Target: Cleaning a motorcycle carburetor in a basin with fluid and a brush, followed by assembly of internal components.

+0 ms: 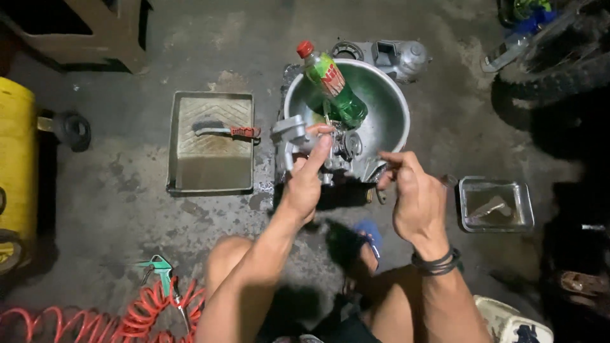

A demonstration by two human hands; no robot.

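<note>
Green plastic bottle (332, 91) with red cap, upper centre of frame, lying tilted in round metal basin (391, 117); label a red, yellow-green band around its shoulder. Grey metal engine part (330, 152) at centre of frame, held over near rim of basin: dull cast housing, pale lug sticking out at left, darker round fittings in the middle, oily sheen. Left hand (305, 184) wrapped on left side of part, thumb pressed along its face, fingers curled behind, closed firmly on it. Right hand (416, 197) just right of part, fingers bent and pinched near its right edge; whether actually gripping part or some small piece there, cannot tell. Dark bands on right wrist.

Rectangular metal tray (184, 143) left of centre, ribbed slope, murky liquid at lower end, brush with red handle (229, 131) lying across it. Smaller rectangular metal pan (526, 203) at right, with pale piece inside. Second grey casting (397, 57) behind basin, touching its far rim. Coiled red air hose (95, 321) with teal blow gun (160, 267), lower left. Yellow drum (16, 159) at left edge. Knobby tyre (559, 70) upper right. Stained concrete floor (114, 216) beneath everything.
</note>
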